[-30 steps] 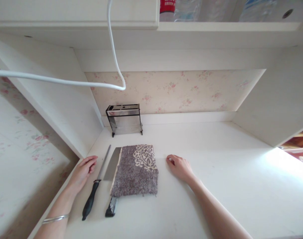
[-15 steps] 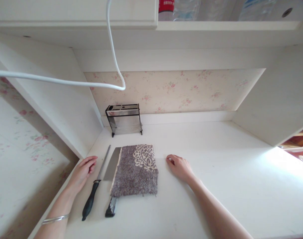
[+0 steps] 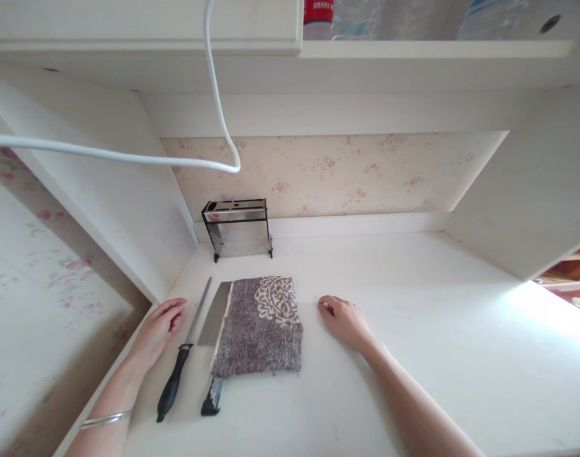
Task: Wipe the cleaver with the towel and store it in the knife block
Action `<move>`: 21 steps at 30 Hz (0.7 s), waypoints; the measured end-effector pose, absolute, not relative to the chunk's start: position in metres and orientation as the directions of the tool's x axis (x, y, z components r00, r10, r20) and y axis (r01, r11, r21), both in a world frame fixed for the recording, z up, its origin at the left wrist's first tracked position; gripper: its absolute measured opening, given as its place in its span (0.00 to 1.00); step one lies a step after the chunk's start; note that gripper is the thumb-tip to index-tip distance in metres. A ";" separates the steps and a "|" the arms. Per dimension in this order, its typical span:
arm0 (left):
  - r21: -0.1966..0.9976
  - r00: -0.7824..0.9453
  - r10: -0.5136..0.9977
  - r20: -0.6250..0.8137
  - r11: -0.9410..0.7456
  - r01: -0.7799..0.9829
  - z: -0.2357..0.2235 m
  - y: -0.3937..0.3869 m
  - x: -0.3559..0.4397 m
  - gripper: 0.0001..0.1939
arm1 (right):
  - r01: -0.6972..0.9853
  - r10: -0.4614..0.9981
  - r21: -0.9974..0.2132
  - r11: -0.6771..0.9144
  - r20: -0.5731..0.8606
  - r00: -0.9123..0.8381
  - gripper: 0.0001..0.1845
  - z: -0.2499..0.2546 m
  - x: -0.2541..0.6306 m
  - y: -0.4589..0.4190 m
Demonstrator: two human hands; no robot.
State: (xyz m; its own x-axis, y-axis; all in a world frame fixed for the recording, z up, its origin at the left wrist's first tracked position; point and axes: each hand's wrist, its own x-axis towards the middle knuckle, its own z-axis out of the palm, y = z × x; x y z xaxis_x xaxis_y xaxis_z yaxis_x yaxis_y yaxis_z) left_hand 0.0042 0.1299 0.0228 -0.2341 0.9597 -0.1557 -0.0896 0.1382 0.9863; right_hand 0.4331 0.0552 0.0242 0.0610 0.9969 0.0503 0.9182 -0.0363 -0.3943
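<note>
My left hand (image 3: 162, 325) rests on the white tabletop at the left, its fingers loosely curled together with nothing in them. Just right of it lies a sharpening steel (image 3: 174, 383) with a black handle toward me and a thin metal rod pointing away. Beside that is a cleaver (image 3: 214, 317), its blade partly hidden under a folded grey-brown cloth (image 3: 258, 346) with a cream pattern. The cleaver's dark handle sticks out from the near edge of the cloth. To the right of the cloth, and apart from it, my right hand (image 3: 343, 319) rests on the table, curled and holding nothing visible.
A metal and black knife block (image 3: 237, 228) stands at the back left near the floral wall. A white cable (image 3: 175, 162) hangs in front at upper left. Overhead is a shelf (image 3: 432, 49) with bottles. White panels (image 3: 532, 190) close off both sides.
</note>
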 end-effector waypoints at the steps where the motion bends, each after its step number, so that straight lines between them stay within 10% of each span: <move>1: 0.986 -0.236 0.959 -0.157 0.140 -0.087 0.023 0.130 0.004 0.19 | 0.919 0.997 -0.393 -0.037 0.052 0.062 0.14 0.024 0.433 0.055; 21: 0.985 -0.229 0.960 -0.163 0.148 -0.083 0.020 0.131 0.002 0.20 | 0.919 0.995 -0.394 -0.010 0.085 0.047 0.14 0.021 0.434 0.055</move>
State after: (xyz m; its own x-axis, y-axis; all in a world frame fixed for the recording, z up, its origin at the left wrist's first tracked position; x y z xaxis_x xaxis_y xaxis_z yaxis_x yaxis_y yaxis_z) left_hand 0.0024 0.1314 0.0197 -0.2292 0.9596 -0.1635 -0.0832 0.1480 0.9855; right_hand 0.4341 0.0552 0.0212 0.0473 0.9953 0.0845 0.9189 -0.0102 -0.3943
